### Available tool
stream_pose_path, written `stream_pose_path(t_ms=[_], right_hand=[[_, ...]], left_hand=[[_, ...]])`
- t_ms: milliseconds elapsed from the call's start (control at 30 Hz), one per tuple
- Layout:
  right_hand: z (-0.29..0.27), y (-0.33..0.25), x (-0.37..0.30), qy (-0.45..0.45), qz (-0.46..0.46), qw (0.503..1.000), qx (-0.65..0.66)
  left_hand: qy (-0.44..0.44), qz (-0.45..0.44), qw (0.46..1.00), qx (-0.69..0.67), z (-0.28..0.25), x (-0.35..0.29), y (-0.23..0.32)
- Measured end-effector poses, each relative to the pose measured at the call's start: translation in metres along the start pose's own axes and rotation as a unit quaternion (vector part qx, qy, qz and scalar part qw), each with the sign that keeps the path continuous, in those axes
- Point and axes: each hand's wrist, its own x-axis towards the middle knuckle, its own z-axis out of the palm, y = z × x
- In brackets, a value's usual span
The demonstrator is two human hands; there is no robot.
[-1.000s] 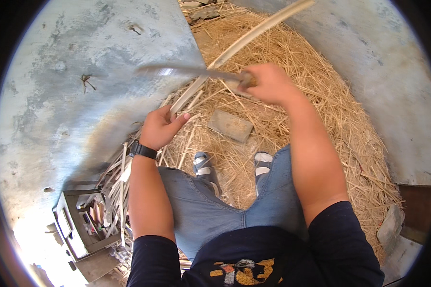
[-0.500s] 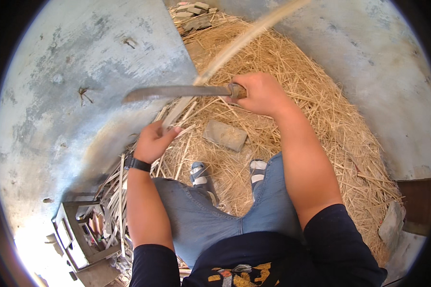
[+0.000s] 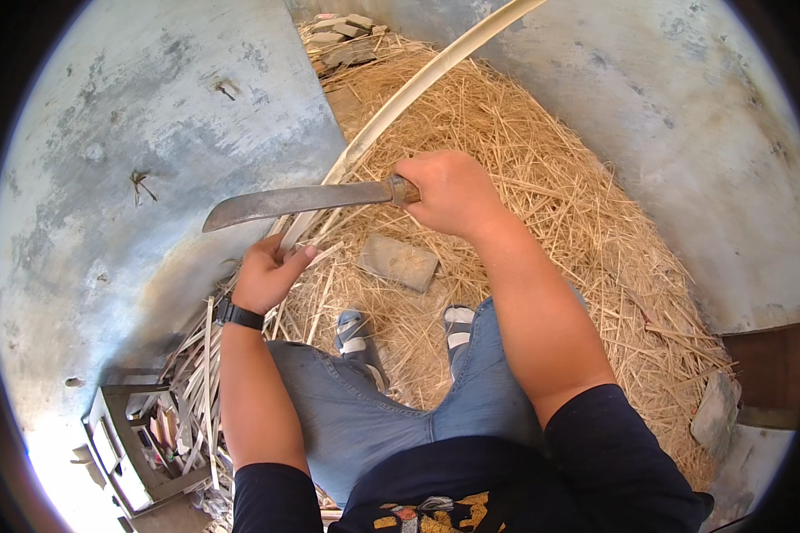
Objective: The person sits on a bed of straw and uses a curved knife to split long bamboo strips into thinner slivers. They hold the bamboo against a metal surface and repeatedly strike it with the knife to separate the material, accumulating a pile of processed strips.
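My right hand [image 3: 449, 191] is wrapped round the wooden handle of a machete [image 3: 302, 201]. Its broad, curved steel blade points left and lies across a long pale bamboo strip [image 3: 418, 82]. Whether the edge bites into the strip or only rests against it, I cannot tell. The strip runs from my left hand up past the top edge of the view. My left hand [image 3: 268, 274], with a black watch on its wrist, is closed round the strip's lower end, thumb on the near side. A thin split sliver sticks out by that thumb.
Straw-like bamboo shavings [image 3: 542, 178] cover the floor. A flat brick [image 3: 398, 261] lies before my sandalled feet. Blue-grey walls [image 3: 178, 115] rise left and right. At lower left are a wooden frame box [image 3: 147, 444] and several loose strips. A stone slab [image 3: 716, 413] leans at the right.
The machete and my right hand have come lower and slightly left along the strip, toward my left hand. The blade now slants down to the left. The whole view has shifted a little.
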Motion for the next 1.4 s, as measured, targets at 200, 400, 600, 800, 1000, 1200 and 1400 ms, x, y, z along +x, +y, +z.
stream_pose_path(t_ms=[200, 400, 600, 800, 1000, 1200, 1400], right_hand=[[-0.025, 0.015, 0.002, 0.061, 0.190, 0.979, 0.047], [-0.011, 0.010, -0.001, 0.098, 0.102, 0.990, 0.014], [-0.019, 0.014, 0.002, 0.143, 0.109, 0.983, 0.037], [-0.032, 0.015, -0.002, 0.166, 0.146, 0.972, 0.078], [-0.030, 0.020, -0.002, 0.134, 0.043, 0.989, 0.053], [-0.043, 0.016, -0.010, 0.155, 0.167, 0.968, 0.108], [-0.029, 0.009, -0.020, 0.104, 0.018, 0.993, 0.052]], left_hand=[[0.031, -0.001, 0.999, 0.010, -0.006, -0.001, -0.003], [0.021, -0.001, 0.999, 0.038, -0.005, 0.004, -0.006], [-0.041, -0.027, 0.999, -0.014, -0.007, -0.002, -0.001], [-0.114, -0.057, 0.991, -0.042, -0.012, -0.004, 0.013], [-0.141, -0.058, 0.983, -0.099, -0.010, -0.011, 0.020], [-0.100, -0.048, 0.992, -0.060, -0.018, -0.010, 0.003], [0.009, 0.023, 0.999, -0.040, -0.010, -0.022, 0.034]])
